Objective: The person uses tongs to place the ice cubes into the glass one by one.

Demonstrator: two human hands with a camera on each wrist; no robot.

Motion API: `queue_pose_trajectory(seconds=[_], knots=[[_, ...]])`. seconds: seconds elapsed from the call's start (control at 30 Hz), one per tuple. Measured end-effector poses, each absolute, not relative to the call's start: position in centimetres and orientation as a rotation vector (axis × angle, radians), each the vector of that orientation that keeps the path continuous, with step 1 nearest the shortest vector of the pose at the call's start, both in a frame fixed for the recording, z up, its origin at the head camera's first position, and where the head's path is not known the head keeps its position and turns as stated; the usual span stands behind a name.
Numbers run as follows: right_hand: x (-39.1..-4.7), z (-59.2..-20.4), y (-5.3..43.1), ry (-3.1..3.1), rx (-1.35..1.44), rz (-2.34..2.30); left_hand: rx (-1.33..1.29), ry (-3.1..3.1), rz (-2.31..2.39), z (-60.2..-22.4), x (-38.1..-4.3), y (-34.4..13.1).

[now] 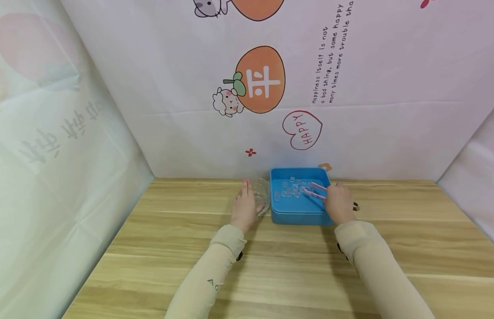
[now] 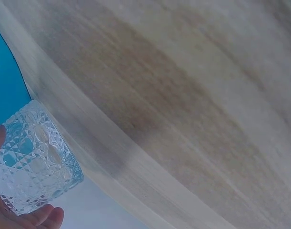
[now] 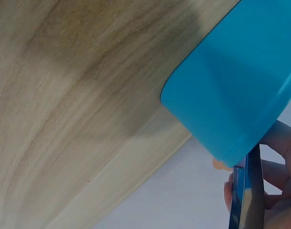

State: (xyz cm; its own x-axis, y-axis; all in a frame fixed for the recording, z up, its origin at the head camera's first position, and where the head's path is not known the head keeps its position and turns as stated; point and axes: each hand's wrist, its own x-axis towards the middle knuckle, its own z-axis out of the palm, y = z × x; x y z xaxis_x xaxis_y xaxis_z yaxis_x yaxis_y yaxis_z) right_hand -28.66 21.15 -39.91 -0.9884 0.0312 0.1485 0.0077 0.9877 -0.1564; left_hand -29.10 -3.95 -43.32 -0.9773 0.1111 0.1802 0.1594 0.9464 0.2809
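My left hand point(image 1: 244, 207) holds a clear cut-glass cup point(image 1: 261, 190) from its left side, thumb toward me. In the left wrist view, the thumb and fingers lie on either side of the patterned glass point(image 2: 38, 157). Close against the cup's right side is a blue box point(image 1: 302, 218), with several small clear cubes point(image 1: 296, 188) spread over its floor. My right hand point(image 1: 339, 203) grips a pair of tongs point(image 1: 318, 195) at the box's right edge. Their pink arms reach apart over the cubes; whether a cube is between the tips is too small to tell. Shiny metal-looking tong handles point(image 3: 250, 191) show in the right wrist view.
The box and cup stand at the back of a wood-grain table point(image 1: 287, 274). Right behind them rises a white printed cloth point(image 1: 183, 133), and more cloth hangs at the left and right sides.
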Motion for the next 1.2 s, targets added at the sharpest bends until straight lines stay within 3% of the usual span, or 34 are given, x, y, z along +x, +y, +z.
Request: queue_pose_trajectory(seconds=[1.2], knots=[[-28.35,-40.06,21.48,-2.976,0.050,0.247,-0.217,-2.920,-0.435,-43.19,-29.02,-3.83]])
